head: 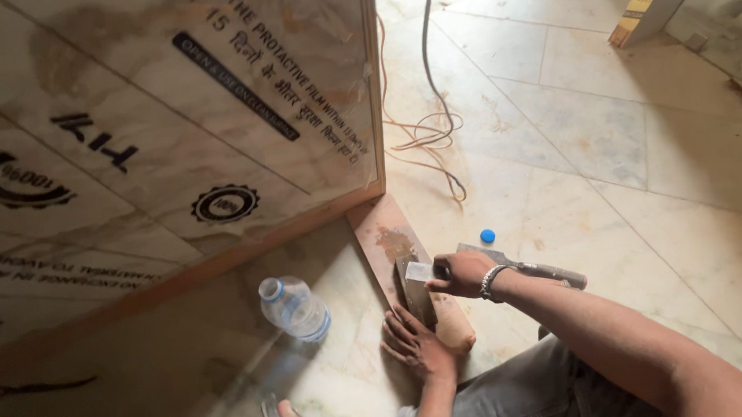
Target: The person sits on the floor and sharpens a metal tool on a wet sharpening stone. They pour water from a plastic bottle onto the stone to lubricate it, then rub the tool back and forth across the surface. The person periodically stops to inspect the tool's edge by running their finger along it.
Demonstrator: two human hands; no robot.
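The largest thing in view is one big flat panel (pixel 161 119), a board with a pale marble-patterned face under glossy protective film, printed with dark stamps and edged in bare brown wood; it stands tilted at the left, its lower edge on the floor. The floor (pixel 629 126) is of smooth pale stone tiles, dusty and stained. Two cables trail across it: a thin orange one (pixel 422 134), looped, and a darker one (pixel 434 53) running up and out of view.

One narrow wooden plank (pixel 391 242) lies flat on the floor, rough and brown-stained, one end close to the panel's corner and the other end at the person's hands. The left hand (pixel 415 344) rests spread and flat, fingers apart, pressing down on the plank's near end. The right hand (pixel 463 274), with a metal bracelet at the wrist, is closed in a grip around a small pale block (pixel 418 272) held against the plank; a grey metal tool (pixel 535 271) lies just behind that wrist, and whether the hand also touches it cannot be told.

One clear plastic bottle (pixel 294 309), ribbed, lies on its side left of the plank, uncapped. One small round blue cap (pixel 487 235) sits on the floor right of the plank, apart from the bottle
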